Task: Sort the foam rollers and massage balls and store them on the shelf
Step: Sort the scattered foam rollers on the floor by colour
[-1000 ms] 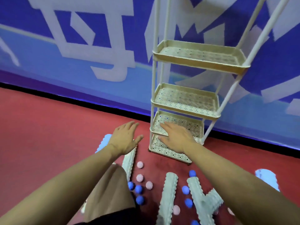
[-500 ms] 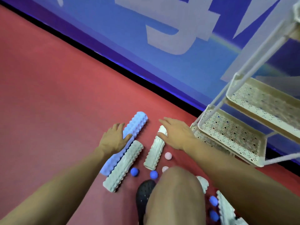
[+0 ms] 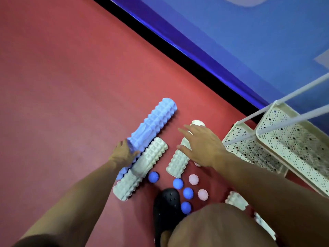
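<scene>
Hands have shifted since half a second ago: the left hand (image 3: 124, 155), which lay flat on the blue foam roller (image 3: 153, 125), now has its grip curled round that roller's near end. The right hand (image 3: 203, 147), fingers still straight and spread apart, hovers over the short white roller (image 3: 177, 163); whether it touches is unclear. The view has tilted further down.

Just right of the blue roller, touching it, lies a longer white roller (image 3: 140, 168). Past that roller's near end, blue spiky balls (image 3: 178, 183) and pink spiky balls (image 3: 193, 179) are scattered on the red floor (image 3: 62, 86), beside a black shoe (image 3: 167, 205). Well right of the blue roller stands the cream shelf (image 3: 277, 150), its perforated trays bare. A knee (image 3: 219, 227) hides part of the floor.
</scene>
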